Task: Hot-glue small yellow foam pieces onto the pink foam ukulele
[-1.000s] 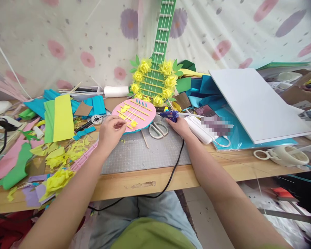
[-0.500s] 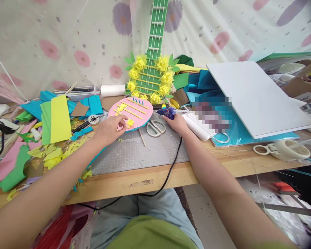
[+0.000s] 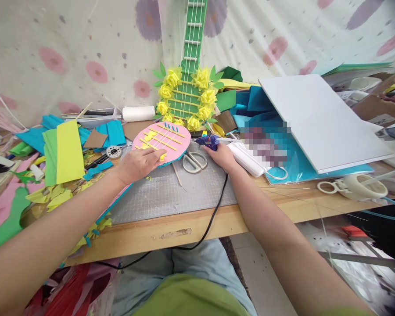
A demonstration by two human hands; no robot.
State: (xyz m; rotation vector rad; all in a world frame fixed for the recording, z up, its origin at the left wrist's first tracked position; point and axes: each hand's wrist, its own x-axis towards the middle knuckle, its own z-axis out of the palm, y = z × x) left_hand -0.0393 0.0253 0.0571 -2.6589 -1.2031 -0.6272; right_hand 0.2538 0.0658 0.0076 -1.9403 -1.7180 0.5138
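Note:
My left hand (image 3: 136, 164) rests at the near edge of a pink oval foam piece (image 3: 161, 141) crossed by yellow strips and white strings; its fingers pinch a small yellow bit on that edge. My right hand (image 3: 221, 156) lies wrapped round the handle of a blue glue gun (image 3: 208, 141), whose black cord (image 3: 213, 210) runs back over the table edge. Between both hands, grey-handled scissors (image 3: 194, 161) lie on the grey cutting mat (image 3: 174, 193).
A green paper guitar neck with yellow flowers (image 3: 186, 94) leans on the flowered cloth behind. A white board (image 3: 319, 118) lies tilted on teal sheets at the right. Green, yellow and blue paper (image 3: 64, 149) and scraps cover the left side. A white tape holder (image 3: 358, 188) sits near the right edge.
My left hand has lowered from above the pink oval onto its near edge. The view has drifted right and down; my right hand stays on the glue gun.

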